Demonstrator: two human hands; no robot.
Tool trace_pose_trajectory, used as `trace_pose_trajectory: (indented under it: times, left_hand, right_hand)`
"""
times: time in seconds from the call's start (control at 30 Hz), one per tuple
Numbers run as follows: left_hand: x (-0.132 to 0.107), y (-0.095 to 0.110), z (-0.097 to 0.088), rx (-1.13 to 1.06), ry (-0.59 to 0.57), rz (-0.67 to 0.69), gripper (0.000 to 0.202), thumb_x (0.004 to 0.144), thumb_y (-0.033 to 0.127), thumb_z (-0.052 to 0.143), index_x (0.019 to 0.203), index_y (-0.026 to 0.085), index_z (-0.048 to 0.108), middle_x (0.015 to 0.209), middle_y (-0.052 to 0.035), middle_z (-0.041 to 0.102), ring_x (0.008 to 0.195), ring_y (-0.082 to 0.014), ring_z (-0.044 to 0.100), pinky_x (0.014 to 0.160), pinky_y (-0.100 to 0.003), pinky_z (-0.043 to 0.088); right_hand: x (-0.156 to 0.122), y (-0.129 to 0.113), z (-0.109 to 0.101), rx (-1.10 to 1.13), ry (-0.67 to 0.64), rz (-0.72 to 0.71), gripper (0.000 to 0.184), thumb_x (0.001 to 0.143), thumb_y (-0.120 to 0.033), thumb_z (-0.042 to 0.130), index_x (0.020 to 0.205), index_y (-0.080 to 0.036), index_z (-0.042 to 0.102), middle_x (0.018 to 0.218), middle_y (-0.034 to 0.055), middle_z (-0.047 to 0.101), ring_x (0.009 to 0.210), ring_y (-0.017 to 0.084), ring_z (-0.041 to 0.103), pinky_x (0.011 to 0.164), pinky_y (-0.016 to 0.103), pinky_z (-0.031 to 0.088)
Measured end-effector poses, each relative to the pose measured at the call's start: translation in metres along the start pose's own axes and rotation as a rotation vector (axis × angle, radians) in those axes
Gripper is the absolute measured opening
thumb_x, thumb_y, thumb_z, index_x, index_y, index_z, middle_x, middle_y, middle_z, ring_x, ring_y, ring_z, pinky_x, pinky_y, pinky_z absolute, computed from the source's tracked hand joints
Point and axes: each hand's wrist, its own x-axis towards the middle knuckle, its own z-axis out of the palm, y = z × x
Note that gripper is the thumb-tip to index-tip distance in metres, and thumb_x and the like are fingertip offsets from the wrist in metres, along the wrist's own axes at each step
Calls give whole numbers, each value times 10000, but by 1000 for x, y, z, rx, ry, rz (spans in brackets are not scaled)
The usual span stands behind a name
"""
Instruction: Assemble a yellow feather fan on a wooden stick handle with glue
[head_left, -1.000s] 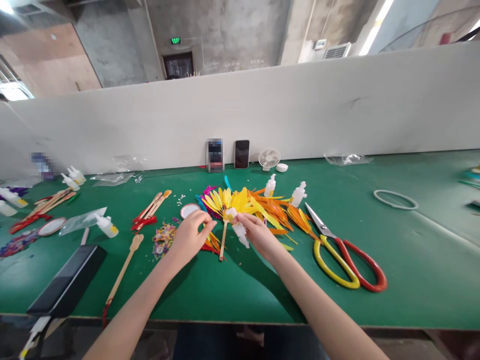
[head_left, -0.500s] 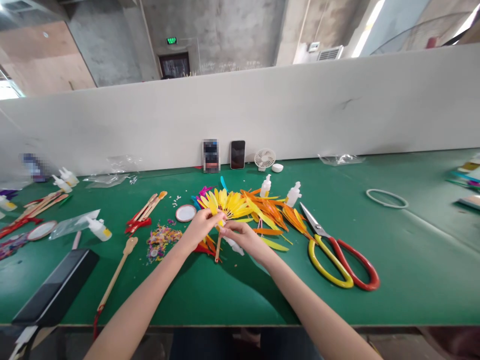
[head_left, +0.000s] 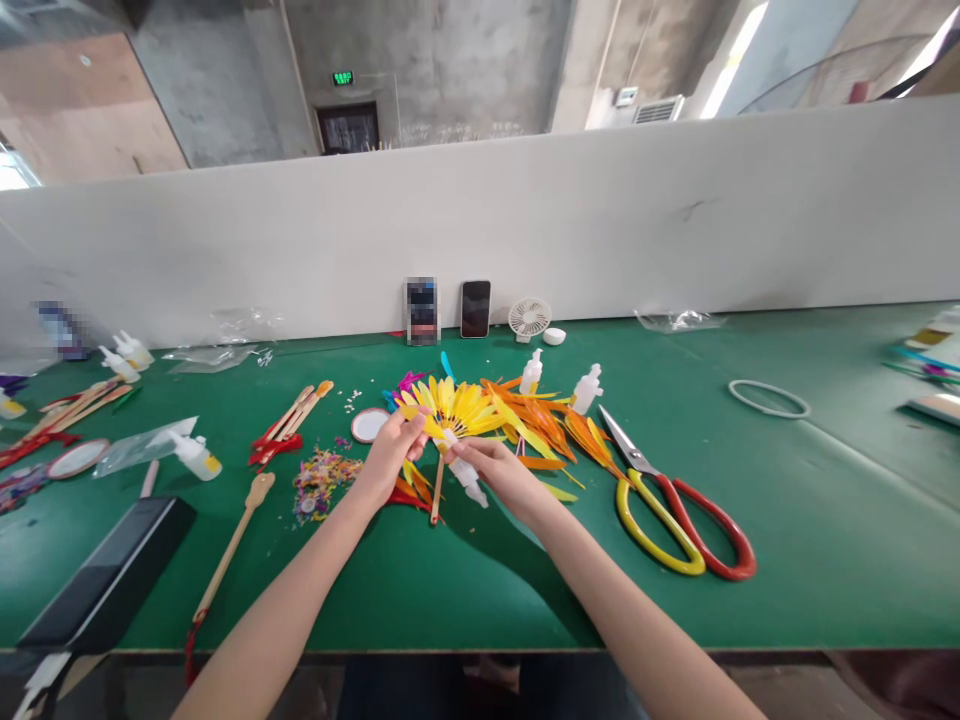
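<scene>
A fan of yellow feathers (head_left: 465,408) spreads in front of me, with a slim wooden handle (head_left: 436,492) pointing toward me. My left hand (head_left: 395,455) is closed at the fan's left edge, its fingertips pinching a yellow feather (head_left: 415,411). Close to the fan's base, my right hand (head_left: 495,470) has its fingers closed around a small white glue bottle (head_left: 466,476), whose nozzle end slants down toward me. The fingers partly cover the bottle and the middle of the fan. Orange feathers (head_left: 536,418) lie just to the right.
Large scissors (head_left: 660,495) with red and yellow handles lie right. Glue bottles (head_left: 586,388) stand behind. Left are a round white disc (head_left: 370,426), coloured bits (head_left: 325,482), wooden sticks (head_left: 298,415) and a black box (head_left: 112,575). Phones (head_left: 475,309) and a small fan (head_left: 529,318) stand at the partition.
My left hand has shifted slightly left and down, away from the fan's middle. My right hand has moved a little, and more of the white bottle shows beside it.
</scene>
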Motion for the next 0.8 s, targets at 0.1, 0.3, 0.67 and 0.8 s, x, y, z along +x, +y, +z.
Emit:
trace_pose_trajectory:
  times: [0.1, 0.3, 0.67, 0.8]
  left_hand:
    - [-2, -1, 4, 49, -15, -25, 482, 513, 530, 663, 754, 135, 528, 463, 87, 362, 383, -24, 269, 408, -200, 168]
    - [-1, -1, 2, 153, -53, -23, 373, 552, 468, 645, 520, 144, 463, 418, 63, 380, 389, -34, 307, 411, -214, 182]
    - [8, -5, -9, -72, 93, 38, 339, 589, 398, 647, 508, 135, 449, 455, 46, 448, 356, -2, 301, 395, -189, 188]
    - [6, -5, -5, -105, 62, 7, 356, 548, 409, 680, 525, 132, 458, 460, 45, 463, 349, 2, 303, 383, -183, 179]
  right_hand:
    - [2, 2, 0, 2, -3, -7, 353, 600, -532, 614, 628, -182, 654, 603, -6, 522, 561, 100, 389, 528, 242, 264]
    - [3, 7, 1, 38, -13, 19, 372, 573, -539, 634, 654, -177, 660, 593, -10, 514, 539, 88, 379, 503, 233, 248]
    - [2, 2, 1, 229, 125, 109, 352, 498, -505, 682, 603, -174, 626, 550, -29, 488, 499, 69, 391, 461, 213, 253]
    - [1, 0, 1, 245, 142, 111, 366, 465, -496, 708, 629, -175, 642, 594, -23, 520, 532, 71, 413, 473, 207, 272]
